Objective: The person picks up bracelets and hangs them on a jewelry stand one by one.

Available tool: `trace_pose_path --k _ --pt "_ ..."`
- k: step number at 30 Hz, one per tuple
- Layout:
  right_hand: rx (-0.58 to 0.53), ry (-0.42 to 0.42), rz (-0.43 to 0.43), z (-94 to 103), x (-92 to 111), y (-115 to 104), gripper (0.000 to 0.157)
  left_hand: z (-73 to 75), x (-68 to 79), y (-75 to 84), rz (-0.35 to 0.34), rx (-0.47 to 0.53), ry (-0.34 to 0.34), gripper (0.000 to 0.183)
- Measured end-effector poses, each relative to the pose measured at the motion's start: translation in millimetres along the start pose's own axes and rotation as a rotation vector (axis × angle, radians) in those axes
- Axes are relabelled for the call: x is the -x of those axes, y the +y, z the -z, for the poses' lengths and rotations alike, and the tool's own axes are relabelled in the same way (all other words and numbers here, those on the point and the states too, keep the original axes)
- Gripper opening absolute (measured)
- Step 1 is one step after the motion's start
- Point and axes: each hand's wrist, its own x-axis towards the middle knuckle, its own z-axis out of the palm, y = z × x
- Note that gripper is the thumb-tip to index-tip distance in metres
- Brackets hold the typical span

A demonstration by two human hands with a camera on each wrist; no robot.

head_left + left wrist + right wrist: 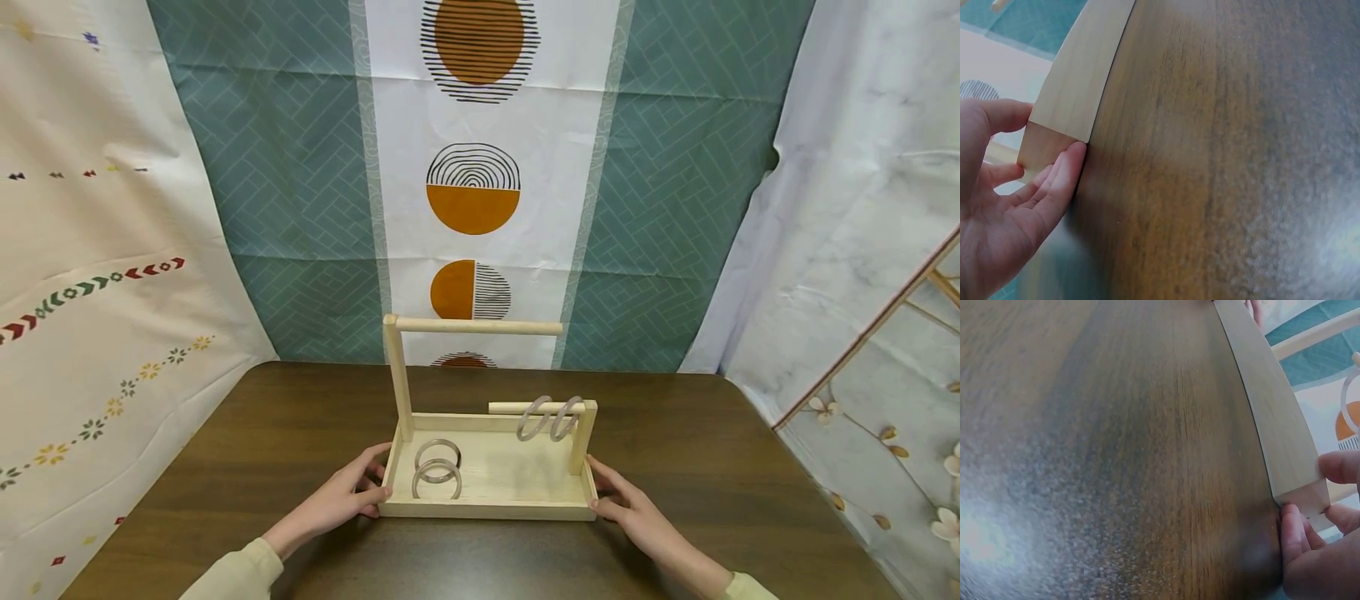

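Observation:
A pale wooden jewelry stand (487,510) with a shallow tray base sits on the table in the head view. Its tall left post carries a long bar (480,327); a shorter bar comes off the right post. Two bangles (534,418) hang on the short bar, and two more bangles (437,479) lie overlapping in the tray's left part. At the tray's left end, my left hand (341,498) grips the front corner with thumb and fingers, also seen in the left wrist view. My right hand (1329,550) holds the opposite front corner likewise.
The brown wooden table (675,450) extends around the stand. Behind it hangs a green and white patterned cloth (300,208). Light patterned cloths hang at the left (90,292) and right (862,250) of the table.

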Motion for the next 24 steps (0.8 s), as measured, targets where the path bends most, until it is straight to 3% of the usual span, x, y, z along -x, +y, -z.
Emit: trace_pose_path --k 24 --pt "-0.002 -0.002 0.026 1.5 -1.2 -1.2 0.071 0.7 0.9 -1.0 -0.006 0.032 -0.008 0.071"
